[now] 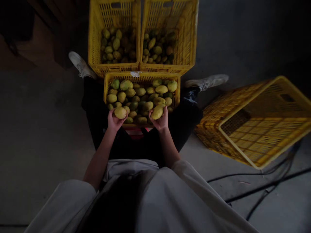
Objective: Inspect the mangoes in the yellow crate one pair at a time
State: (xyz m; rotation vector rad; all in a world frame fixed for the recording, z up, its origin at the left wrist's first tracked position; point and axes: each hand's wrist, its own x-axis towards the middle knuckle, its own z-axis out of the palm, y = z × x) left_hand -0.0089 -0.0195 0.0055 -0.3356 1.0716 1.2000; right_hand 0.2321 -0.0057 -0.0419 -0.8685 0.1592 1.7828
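Four yellow crates (213, 119) were visible, three holding fruit (139, 92). Over the near side of the fullest crate (157, 74), the left hand (115, 123) gripped one yellow fruit (120, 113), its long axis running roughly sideways; the right hand (161, 123) gripped one longer yellow fruit (157, 112), its far end slanting rightward.

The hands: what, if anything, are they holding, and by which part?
Left hand holds one yellow fruit, right hand a second yellow fruit, each cupped around its near side.
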